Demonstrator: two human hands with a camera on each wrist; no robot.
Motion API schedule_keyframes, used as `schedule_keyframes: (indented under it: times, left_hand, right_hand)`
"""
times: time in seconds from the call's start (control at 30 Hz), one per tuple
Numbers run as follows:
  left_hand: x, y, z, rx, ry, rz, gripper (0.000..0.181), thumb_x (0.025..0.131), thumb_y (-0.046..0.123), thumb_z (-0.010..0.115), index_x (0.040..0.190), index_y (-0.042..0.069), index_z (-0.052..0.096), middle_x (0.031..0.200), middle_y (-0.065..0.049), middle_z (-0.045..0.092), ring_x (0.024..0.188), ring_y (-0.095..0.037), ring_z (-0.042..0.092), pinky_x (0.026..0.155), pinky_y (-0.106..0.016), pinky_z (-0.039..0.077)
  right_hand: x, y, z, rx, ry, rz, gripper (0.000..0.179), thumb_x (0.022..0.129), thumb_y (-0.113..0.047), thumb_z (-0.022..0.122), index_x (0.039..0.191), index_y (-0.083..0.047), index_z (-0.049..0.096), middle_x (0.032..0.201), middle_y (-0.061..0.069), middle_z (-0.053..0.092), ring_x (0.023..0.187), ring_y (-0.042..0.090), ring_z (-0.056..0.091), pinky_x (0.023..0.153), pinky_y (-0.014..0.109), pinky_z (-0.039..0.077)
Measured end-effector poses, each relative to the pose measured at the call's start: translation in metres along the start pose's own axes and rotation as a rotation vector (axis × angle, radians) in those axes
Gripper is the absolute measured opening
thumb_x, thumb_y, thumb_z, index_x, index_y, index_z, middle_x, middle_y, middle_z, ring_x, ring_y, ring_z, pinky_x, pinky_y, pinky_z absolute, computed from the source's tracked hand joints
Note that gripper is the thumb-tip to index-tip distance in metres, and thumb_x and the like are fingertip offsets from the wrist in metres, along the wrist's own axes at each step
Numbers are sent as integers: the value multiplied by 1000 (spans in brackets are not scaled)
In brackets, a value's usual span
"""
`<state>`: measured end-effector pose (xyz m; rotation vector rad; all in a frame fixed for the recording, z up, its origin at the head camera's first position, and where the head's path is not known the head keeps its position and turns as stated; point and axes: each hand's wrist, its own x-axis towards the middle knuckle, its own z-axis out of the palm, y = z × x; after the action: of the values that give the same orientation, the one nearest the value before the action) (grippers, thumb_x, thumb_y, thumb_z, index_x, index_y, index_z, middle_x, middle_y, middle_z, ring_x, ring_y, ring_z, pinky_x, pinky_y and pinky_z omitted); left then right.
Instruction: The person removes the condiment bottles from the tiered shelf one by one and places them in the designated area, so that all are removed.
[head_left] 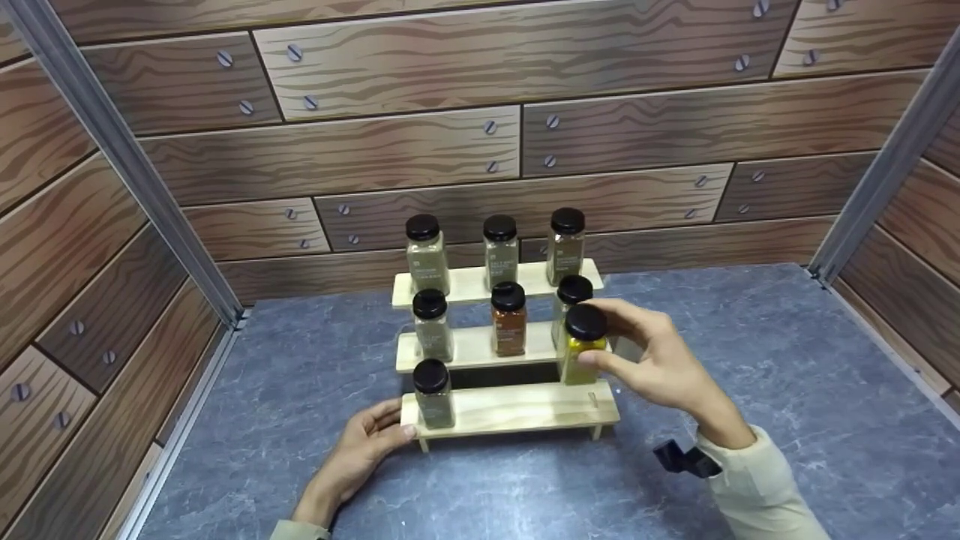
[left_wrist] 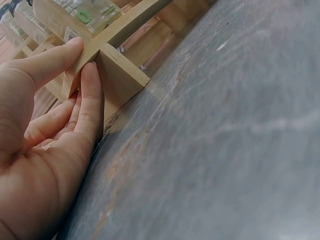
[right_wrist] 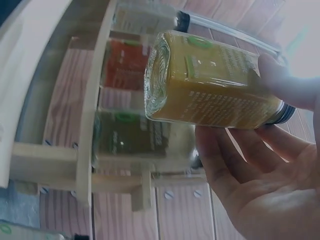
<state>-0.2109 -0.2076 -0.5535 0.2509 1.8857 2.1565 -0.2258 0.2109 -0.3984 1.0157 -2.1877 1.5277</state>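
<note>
My right hand [head_left: 664, 364] pinches a square glass spice jar [head_left: 583, 364] of yellow powder with a black lid between thumb and fingers. The jar hangs upright over the right end of the bottom shelf [head_left: 517, 412]; its glass base shows in the right wrist view. At the wooden three-tier rack's lower left corner, my left hand [head_left: 367, 442] grips the shelf end, thumb on top and fingers beneath, as the left wrist view [left_wrist: 60, 105] shows. A dark green spice jar [head_left: 435, 401] stands on that shelf's left end.
The middle shelf [head_left: 471, 337] bears a pale green jar [head_left: 433, 330], a red-orange jar [head_left: 509, 322] and, partly hidden behind the yellow one, a greenish jar [head_left: 574, 291]. Three more jars stand on the top shelf [head_left: 465, 279]. Wood-patterned walls [head_left: 397, 142] surround the grey table [head_left: 300, 352].
</note>
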Motion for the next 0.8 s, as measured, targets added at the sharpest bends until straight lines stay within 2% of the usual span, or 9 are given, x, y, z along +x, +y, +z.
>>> schedule_keyframes:
  times: [0.2,0.37,0.6,0.8]
  left_hand:
    - [0,-1,-1,-2,0,-2,73,98,1,72,154,-23,31,148,-33,55,119,-19,69,108,-31,58]
    - [0,0,-1,-5,3,-1,73,98,1,71,153,-24,30,148,-34,55,118,-19,70,108,-31,58]
    - [0,-1,0,-7,6,-8,73,97,1,72,153,-23,32,147,-33,56,118,-19,70,108,-31,58]
    - [0,-1,-1,-5,6,-5,73,98,1,71,154,-23,30,147,-33,55,118,-19,69,108,-31,58]
  right_hand:
    - [-2,-2,-15,-35,21,20,57,82,8,85,136,-2,68,117,10,78,105,13,74,97,23,61]
    - [-3,-1,-27,-43,47,-9,58,81,13,83,135,1,68,114,9,78,97,13,73,90,22,62]
    - [-5,1,-44,-62,102,-24,60,79,20,81,136,5,66,117,5,77,100,12,74,94,22,62]
    - [-6,6,-56,-63,140,6,59,80,23,78,136,8,65,119,4,77,105,12,73,96,20,60]
